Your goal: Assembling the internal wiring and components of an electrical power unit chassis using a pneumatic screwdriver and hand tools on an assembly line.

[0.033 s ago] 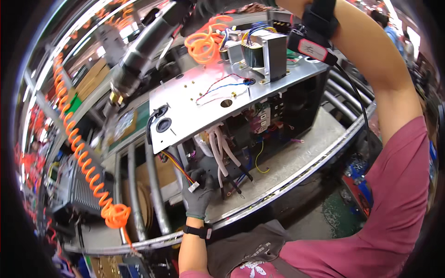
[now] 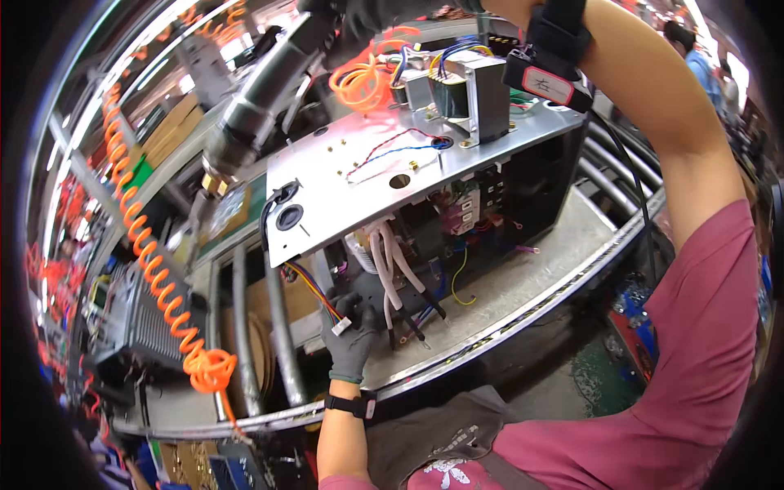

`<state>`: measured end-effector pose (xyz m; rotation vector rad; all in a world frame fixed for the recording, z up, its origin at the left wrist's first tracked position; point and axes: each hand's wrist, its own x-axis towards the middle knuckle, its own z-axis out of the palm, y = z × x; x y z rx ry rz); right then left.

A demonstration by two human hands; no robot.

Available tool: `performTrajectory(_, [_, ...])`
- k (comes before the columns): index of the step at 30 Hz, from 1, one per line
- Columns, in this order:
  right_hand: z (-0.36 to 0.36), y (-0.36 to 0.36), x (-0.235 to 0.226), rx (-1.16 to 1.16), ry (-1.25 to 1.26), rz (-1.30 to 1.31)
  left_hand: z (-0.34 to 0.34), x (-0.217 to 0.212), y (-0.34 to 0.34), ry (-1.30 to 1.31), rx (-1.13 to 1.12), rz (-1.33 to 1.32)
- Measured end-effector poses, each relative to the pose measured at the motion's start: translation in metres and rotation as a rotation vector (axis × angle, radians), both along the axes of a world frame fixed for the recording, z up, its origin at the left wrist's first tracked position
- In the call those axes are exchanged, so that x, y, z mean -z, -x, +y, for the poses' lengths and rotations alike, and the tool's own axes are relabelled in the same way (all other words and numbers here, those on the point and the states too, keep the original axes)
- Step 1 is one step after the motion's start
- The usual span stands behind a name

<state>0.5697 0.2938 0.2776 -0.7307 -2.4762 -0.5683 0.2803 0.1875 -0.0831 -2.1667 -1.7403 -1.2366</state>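
My left hand, in a grey glove, is at the near left corner of an open metal chassis. Its fingers curl down by the lower black plate, and what they grip, if anything, is hidden. A white connector on multicoloured wires lies over this hand. At the top edge my right hand, gloved and partly cut off, is closed round a dark cylindrical power screwdriver. The tool slants down left, its blurred tip beyond the chassis's far left corner. White-sleeved cables hang from the chassis front.
A transformer and red and blue wires are on the chassis top. An orange coiled hose hangs at left. Metal rollers run beneath, bordered by a near rail. A finned grey unit stands further left.
The view has shifted a little, so the scene sits slightly further right. Both hands keep nearly the same places, and the screwdriver tip is slightly lower.
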Motion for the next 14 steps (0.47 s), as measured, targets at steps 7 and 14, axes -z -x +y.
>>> performTrajectory(7, [0.031,-0.023,0.010,-0.141,0.022,-0.148,-0.016,-0.018,-0.035,0.071,-0.335,-0.014])
performTrajectory(14, [0.083,-0.002,0.020,-0.109,-0.063,-0.408,-0.025,-0.038,-0.047,0.255,-0.482,-0.043])
